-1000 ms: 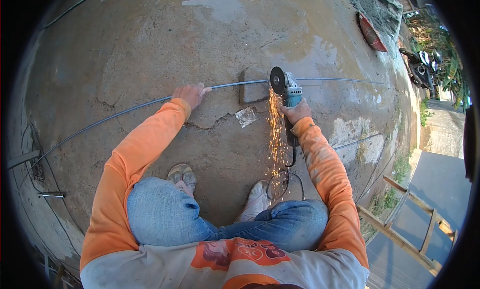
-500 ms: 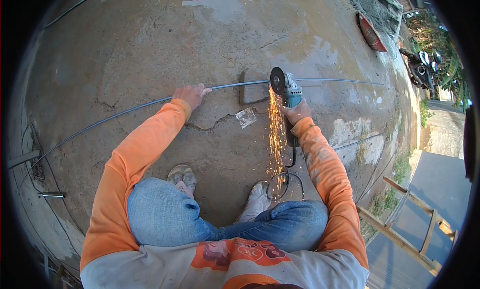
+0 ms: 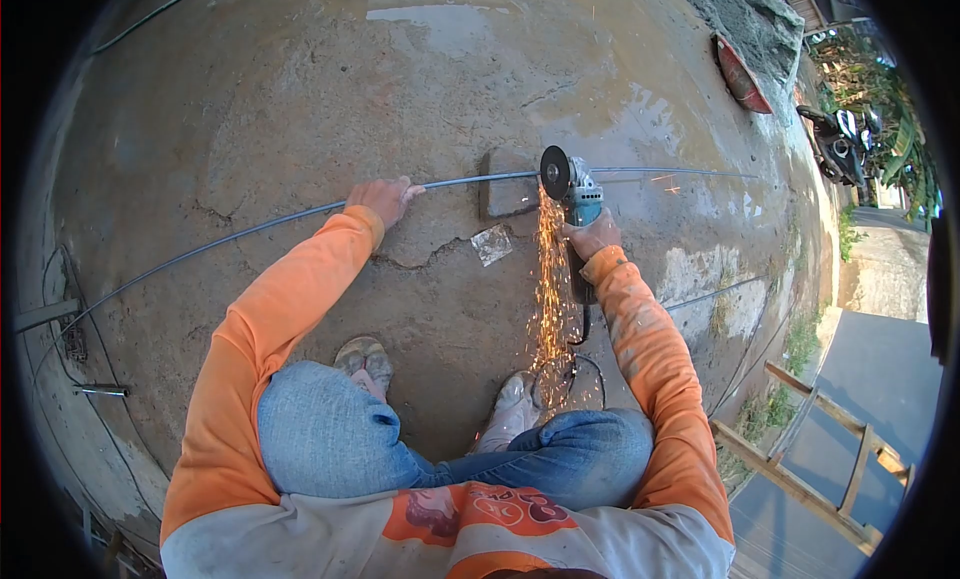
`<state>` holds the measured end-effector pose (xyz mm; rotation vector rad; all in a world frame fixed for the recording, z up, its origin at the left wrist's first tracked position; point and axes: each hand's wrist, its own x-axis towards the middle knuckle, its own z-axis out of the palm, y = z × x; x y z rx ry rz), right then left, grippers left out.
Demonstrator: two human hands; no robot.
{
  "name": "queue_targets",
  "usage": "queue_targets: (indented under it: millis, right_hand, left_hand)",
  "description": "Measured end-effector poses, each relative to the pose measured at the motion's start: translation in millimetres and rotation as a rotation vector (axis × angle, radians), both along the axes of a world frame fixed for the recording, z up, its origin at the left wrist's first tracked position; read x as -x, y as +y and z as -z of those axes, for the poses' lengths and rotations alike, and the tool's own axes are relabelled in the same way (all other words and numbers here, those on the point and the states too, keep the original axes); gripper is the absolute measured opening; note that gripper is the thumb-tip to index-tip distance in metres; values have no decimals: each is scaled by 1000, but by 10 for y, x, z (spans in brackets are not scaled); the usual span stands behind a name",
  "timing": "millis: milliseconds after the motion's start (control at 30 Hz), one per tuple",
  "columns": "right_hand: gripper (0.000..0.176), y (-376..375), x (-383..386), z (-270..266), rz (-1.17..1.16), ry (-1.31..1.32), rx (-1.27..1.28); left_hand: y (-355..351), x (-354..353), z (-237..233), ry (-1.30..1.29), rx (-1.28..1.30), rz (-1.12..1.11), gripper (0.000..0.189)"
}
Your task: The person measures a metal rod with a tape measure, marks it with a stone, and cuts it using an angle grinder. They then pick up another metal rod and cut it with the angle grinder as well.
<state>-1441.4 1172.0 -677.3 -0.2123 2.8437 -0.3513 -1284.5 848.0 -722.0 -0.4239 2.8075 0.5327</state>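
A long thin steel rod (image 3: 270,225) runs across the ground, curving toward the lower left. My left hand (image 3: 385,200) is wrapped round it, left of a squarish block (image 3: 509,195) that lies under the rod. In my right hand (image 3: 596,235) is a teal angle grinder (image 3: 584,207), gripped by its body. Its dark disc (image 3: 556,173) stands upright against the rod just past the block's right edge. Orange sparks (image 3: 550,279) pour down from the disc toward my right shoe (image 3: 512,404). The exact contact point is hidden behind the disc.
The grinder's black cord (image 3: 575,364) loops near my right shoe. A flat scrap (image 3: 491,245) lies below the block. Another rod (image 3: 715,293) lies to the right. Farther off are a red pan (image 3: 742,74), a sand heap (image 3: 745,24), a motorcycle (image 3: 842,144) and a wooden ladder-like frame (image 3: 800,479).
The grinder and my right hand have shifted slightly down. The rod's right part sits a little lower in view. Sparks still stream, with a few now also to the right.
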Motion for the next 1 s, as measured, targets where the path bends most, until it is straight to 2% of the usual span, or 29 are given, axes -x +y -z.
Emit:
queue_targets:
  millis: [367,467,567,1000]
  right_hand:
    - [68,14,-48,-48,32,-26,-37]
    - [67,89,-8,24,6,-65,52]
    - [66,67,-38,-14,11,-42,-34]
    - [63,124,-76,26,-5,-39,-42]
  left_hand:
    - [4,4,21,-30,3,-16,43]
    - [-2,6,22,-25,7,-4,43]
    - [-7,-6,73,68,-27,-24,42]
    - [-15,2,57,5,-33,-21,42]
